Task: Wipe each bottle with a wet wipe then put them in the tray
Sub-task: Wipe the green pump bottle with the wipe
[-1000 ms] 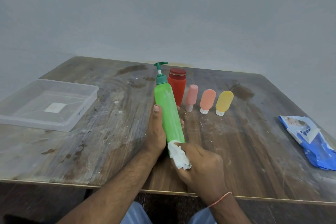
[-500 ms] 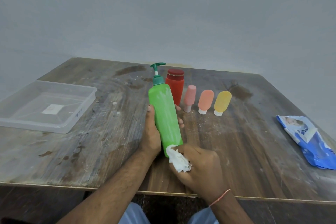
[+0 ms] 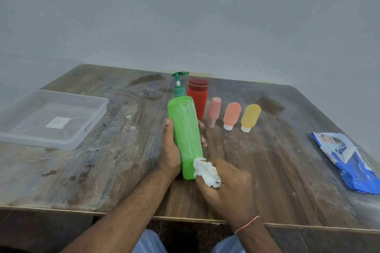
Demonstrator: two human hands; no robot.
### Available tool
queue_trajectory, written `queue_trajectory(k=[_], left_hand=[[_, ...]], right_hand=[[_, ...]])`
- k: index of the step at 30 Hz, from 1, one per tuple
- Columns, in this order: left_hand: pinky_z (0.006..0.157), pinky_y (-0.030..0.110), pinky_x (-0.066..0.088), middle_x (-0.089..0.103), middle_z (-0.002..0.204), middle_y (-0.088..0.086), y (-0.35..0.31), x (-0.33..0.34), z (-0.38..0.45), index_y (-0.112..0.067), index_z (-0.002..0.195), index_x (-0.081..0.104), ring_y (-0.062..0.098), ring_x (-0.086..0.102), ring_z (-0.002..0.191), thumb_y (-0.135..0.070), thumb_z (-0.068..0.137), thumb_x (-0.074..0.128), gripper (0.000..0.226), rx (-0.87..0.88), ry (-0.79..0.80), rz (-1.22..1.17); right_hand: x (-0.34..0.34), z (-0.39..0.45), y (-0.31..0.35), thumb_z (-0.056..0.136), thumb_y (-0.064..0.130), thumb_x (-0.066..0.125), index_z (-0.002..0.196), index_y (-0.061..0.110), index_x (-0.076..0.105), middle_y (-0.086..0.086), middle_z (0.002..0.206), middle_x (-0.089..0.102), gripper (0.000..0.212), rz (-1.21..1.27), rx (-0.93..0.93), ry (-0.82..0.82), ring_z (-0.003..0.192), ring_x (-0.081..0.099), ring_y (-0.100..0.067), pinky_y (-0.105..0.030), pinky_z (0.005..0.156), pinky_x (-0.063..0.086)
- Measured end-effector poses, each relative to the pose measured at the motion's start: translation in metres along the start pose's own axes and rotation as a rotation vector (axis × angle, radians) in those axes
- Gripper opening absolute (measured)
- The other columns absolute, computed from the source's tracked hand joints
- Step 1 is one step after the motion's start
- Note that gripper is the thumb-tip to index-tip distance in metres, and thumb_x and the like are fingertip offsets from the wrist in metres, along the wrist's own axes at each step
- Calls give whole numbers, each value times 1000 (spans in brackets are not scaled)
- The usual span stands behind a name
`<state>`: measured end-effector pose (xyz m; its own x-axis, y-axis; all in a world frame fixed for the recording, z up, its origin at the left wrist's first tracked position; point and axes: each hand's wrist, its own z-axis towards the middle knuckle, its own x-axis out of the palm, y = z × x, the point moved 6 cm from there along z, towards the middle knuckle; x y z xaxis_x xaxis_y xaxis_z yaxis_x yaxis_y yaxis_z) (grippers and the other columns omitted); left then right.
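between the hands the green bottle (image 3: 186, 135) leans away, left hand (image 3: 169, 150) gripping it, right hand (image 3: 228, 185) pinching the wipe (image 3: 205, 171) at its base.

Stained wooden table (image 3: 267, 166): clear tray (image 3: 82, 137), four small bottles (image 3: 232, 116), seemingly a wipes packet (image 3: 347, 160).

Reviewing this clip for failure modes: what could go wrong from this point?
1. The green pump bottle is held tilted by the left hand alone; it may slip while the right hand rubs the wet wipe near its base.
2. Carrying it to the tray, its pump could clip the red bottle just behind.
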<state>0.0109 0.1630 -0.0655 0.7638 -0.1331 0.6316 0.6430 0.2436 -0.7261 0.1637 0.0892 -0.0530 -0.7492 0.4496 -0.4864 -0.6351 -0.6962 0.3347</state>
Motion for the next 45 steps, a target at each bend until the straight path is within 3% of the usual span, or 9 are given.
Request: queue_trajectory(k=[5, 11, 17, 22, 24, 28, 33, 42, 45], left_hand=[[73, 42, 56, 66, 109, 20, 1, -2, 0, -3, 122, 67, 29, 66, 72, -67, 99, 25, 80, -43, 12, -27], [76, 43, 58, 68, 113, 17, 2, -4, 0, -6, 121, 70, 32, 70, 82, -70, 98, 22, 84, -82, 18, -25], [74, 42, 57, 69, 113, 15, 2, 0, -1, -9, 115, 75, 34, 72, 90, -71, 97, 20, 85, -100, 27, -51], [74, 42, 58, 69, 115, 16, 3, -1, -2, -7, 120, 73, 35, 72, 92, -71, 96, 21, 85, -106, 37, -67], [75, 43, 58, 68, 115, 17, 3, -1, -1, -7, 119, 74, 36, 72, 92, -71, 97, 22, 85, -107, 38, -72], [75, 43, 60, 68, 115, 17, 2, 0, -2, -8, 120, 74, 36, 72, 92, -70, 98, 20, 85, -102, 41, -61], [82, 48, 60, 69, 115, 17, 6, -2, -1, -9, 125, 72, 38, 73, 95, -70, 98, 21, 84, -134, 50, -76], [97, 64, 53, 68, 117, 20, 11, -4, -1, -8, 133, 67, 43, 72, 102, -69, 100, 21, 83, -157, 49, -96], [92, 60, 59, 69, 115, 19, 12, -3, -2, -10, 129, 71, 40, 73, 102, -66, 104, 14, 84, -168, 50, -114]], right_hand=[[5, -1, -4, 88, 35, 80, 91, 21, 82, 12, 81, 76, 15, 206, 15, 90, 68, 69, -6, -34, 57, 57], [3, 2, -11, 80, 25, 82, 68, 25, 57, 17, 64, 55, 28, 167, 115, 39, 56, 55, -5, -36, 50, 49], [6, 1, -20, 84, 31, 75, 76, 21, 73, 12, 77, 75, 13, 231, 223, 62, 70, 72, -9, -38, 59, 56], [4, 7, -10, 84, 23, 77, 73, 35, 68, 26, 76, 71, 18, 364, 236, 106, 68, 69, -2, -25, 60, 53], [6, 8, -13, 86, 19, 75, 84, 25, 81, 21, 90, 79, 9, 408, 270, 122, 83, 77, -5, -31, 70, 60], [9, 4, -30, 81, 33, 72, 82, 16, 78, 6, 77, 77, 18, 355, 413, 110, 70, 73, -16, -44, 62, 57], [11, 10, -22, 91, 2, 77, 91, 21, 85, 7, 90, 83, 20, 509, 436, 162, 90, 80, -16, -42, 80, 64], [11, 12, -28, 92, 5, 78, 94, 22, 85, 9, 84, 82, 19, 578, 556, 170, 72, 72, -5, -18, 67, 54], [13, 8, -36, 90, 8, 78, 89, 26, 84, 6, 79, 79, 19, 526, 600, 175, 67, 69, -8, -28, 61, 54]])
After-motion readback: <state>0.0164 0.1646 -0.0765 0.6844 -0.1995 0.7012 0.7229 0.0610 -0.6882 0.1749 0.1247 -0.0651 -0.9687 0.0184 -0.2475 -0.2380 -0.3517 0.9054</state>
